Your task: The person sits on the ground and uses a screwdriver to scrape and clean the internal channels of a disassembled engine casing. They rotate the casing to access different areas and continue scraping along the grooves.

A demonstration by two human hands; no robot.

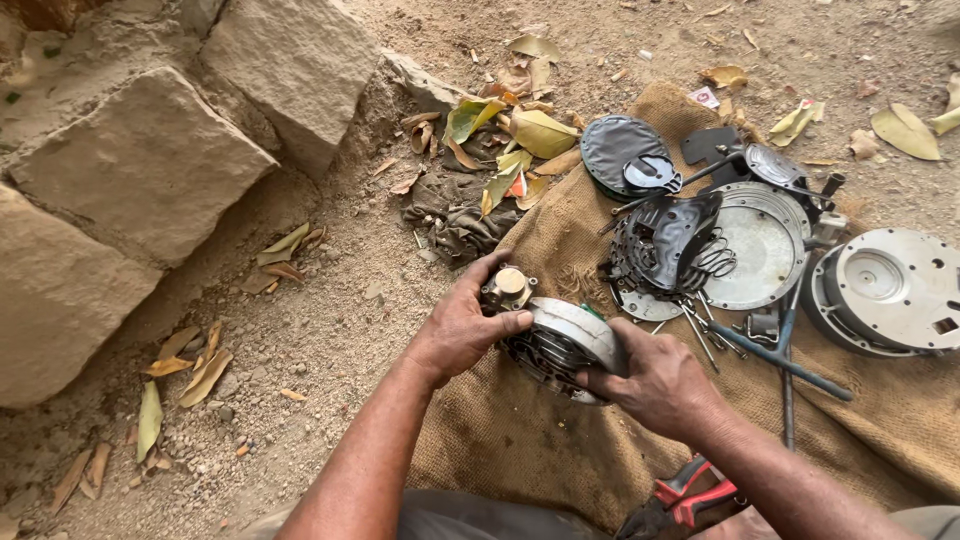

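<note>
From my remote seat I see both hands clamped on 1 round metal engine part [560,345], which rests on the burlap sack [520,440] just in front of the person. The left hand [462,330] wraps its fingers over the small brass-coloured cap [509,287] at the part's upper edge, thumb pressed against the side, which I judge steadies it against turning. The right hand [660,380] closes over the pale curved rim from the near side, apparently bracing the part against the sack. Red-handled pliers [690,497] lie near the right forearm. Further right on the sack sit a dark ribbed plate stack [665,245], a flat silver disc [762,243], a large round housing [885,290] and a long T-handled wrench [785,360], spread apart, probably so each stays within reach and off the sandy ground [330,330]. Stone blocks [150,170] border the left.
</note>
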